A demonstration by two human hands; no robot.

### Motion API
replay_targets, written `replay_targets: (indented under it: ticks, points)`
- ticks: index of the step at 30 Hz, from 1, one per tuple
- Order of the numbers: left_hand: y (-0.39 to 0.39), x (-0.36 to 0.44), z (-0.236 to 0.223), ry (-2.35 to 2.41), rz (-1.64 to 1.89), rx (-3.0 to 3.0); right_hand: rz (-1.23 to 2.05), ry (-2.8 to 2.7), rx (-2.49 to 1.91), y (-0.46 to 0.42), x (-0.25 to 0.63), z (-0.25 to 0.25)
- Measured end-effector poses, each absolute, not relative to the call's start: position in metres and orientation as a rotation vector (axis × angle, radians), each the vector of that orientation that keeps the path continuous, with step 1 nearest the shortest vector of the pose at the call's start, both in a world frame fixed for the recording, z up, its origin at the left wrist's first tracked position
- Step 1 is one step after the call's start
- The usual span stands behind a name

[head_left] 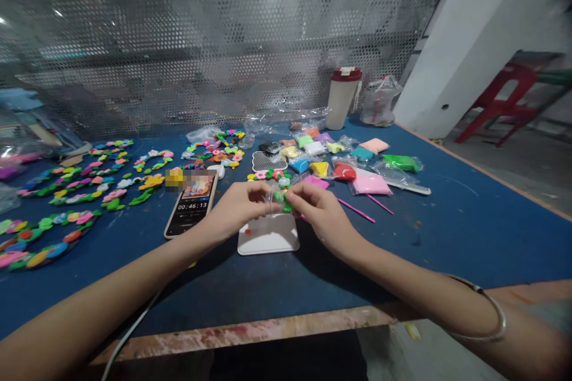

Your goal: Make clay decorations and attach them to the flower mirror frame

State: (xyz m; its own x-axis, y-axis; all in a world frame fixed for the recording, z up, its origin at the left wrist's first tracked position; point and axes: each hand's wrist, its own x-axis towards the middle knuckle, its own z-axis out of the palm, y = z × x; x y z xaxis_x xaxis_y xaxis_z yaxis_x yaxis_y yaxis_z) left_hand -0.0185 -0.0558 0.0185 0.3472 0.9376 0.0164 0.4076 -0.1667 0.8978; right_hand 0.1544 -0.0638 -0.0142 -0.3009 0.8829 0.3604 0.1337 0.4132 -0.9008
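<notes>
Both my hands meet above a small white board (268,237), which carries a little red-orange dot (248,231). Between them is a clear plastic bag with green clay (280,197) in it. My left hand (243,202) pinches the clear side of the bag. The fingers of my right hand (313,202) are closed at the green clay. Just behind my hands lies a piece with colourful clay flowers (272,175), partly covered by them. A phone (192,205) with a running timer lies beside my left wrist.
Bags of coloured clay (344,171) spread behind my right hand, near pink sticks (356,211) and a white comb (411,188). Finished clay-flower rings (49,238) fill the left side. A lidded cup (343,98) stands at the back before a perforated metal screen (201,41).
</notes>
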Motion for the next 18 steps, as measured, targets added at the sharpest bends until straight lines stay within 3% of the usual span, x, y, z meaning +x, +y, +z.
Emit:
replay_targets:
  ticks: [12,18]
  points:
    - [-0.071,-0.016,0.026,1.166,0.842,2.046,0.416,-2.217,-0.705,-0.065,0.166,-0.003]
    - [-0.073,-0.015,0.025,1.146,0.867,2.003,0.295,-2.176,-0.781,-0.066,0.173,0.000]
